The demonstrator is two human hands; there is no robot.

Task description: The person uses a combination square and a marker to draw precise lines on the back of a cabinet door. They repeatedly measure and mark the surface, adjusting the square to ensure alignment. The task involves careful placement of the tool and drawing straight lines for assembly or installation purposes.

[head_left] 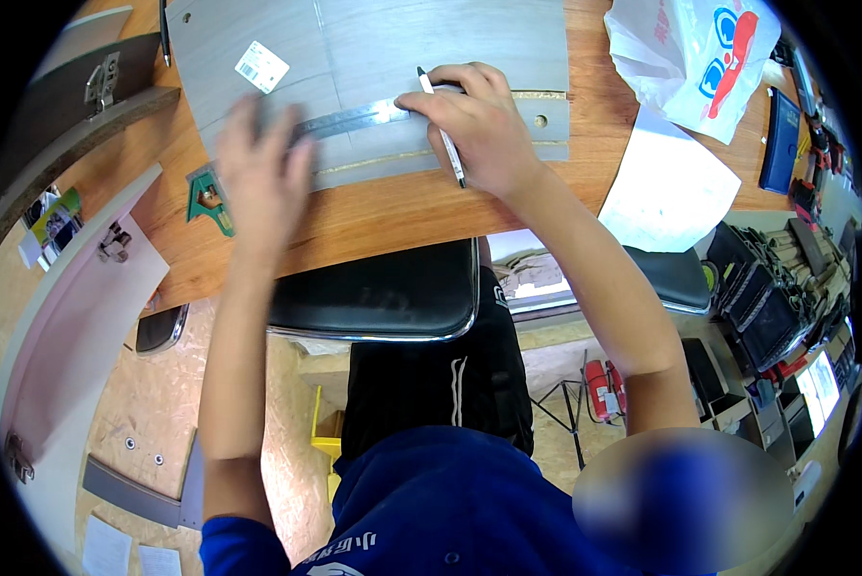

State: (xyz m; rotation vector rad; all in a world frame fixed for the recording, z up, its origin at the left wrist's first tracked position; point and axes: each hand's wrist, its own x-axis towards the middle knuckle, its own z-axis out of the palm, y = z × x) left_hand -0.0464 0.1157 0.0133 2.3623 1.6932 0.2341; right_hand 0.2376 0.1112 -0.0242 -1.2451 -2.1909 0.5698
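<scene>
My left hand [263, 178] is blurred by motion over the left end of a steel ruler [349, 120], its fingers apart. Whether it touches the ruler I cannot tell. My right hand [484, 130] holds a white pen with dark ends [442, 130], its thumb and index fingertips at the ruler's right end. Under both lies a grey panel [393, 48] with a white label [262, 67] and thin lines across it. A green-handled combination square [207, 204] lies by the panel's lower left corner, partly behind my left hand.
The wooden table [354, 226] carries a white paper sheet [669, 187], a white plastic bag [690, 67] and a dark blue notebook [779, 142] to the right. Curved panels with hinges [85, 250] stand at the left. A black stool seat [378, 293] sits below the table's near edge.
</scene>
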